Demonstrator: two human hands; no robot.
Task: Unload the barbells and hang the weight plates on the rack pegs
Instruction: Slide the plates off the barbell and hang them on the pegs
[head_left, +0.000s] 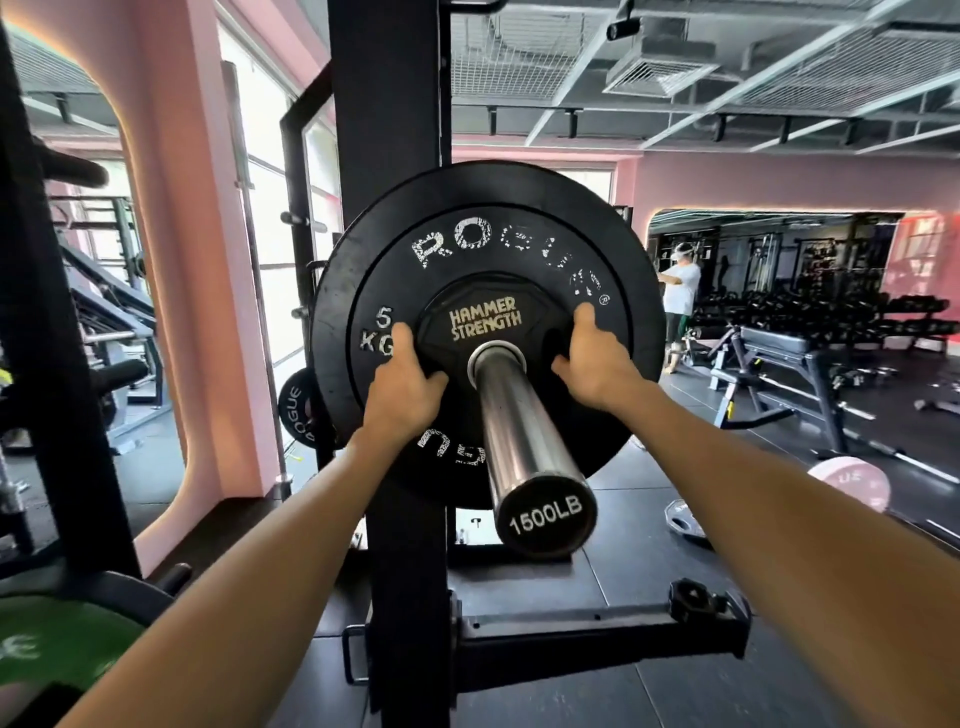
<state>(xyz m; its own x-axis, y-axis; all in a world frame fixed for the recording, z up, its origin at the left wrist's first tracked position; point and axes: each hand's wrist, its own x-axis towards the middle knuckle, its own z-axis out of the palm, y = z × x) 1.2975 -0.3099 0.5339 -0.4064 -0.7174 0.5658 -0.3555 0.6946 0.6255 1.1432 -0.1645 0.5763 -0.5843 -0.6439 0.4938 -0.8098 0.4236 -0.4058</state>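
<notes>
Gripping small Hammer Strength plate (483, 317) edges: left hand (402, 387), right hand (597, 364).

Your hands flank the sleeve (524, 441), which runs toward you with its length bare: nothing blocks a slide off. The upright (395, 104) stands close behind the plates (488, 228). Right of them lies open floor (675, 405); a bench (779, 353) stands farther off.

Both forearms bare to frame edge, no sleeves. left hand (402, 384), right hand (595, 358): no gloves, rings, watch.
</notes>
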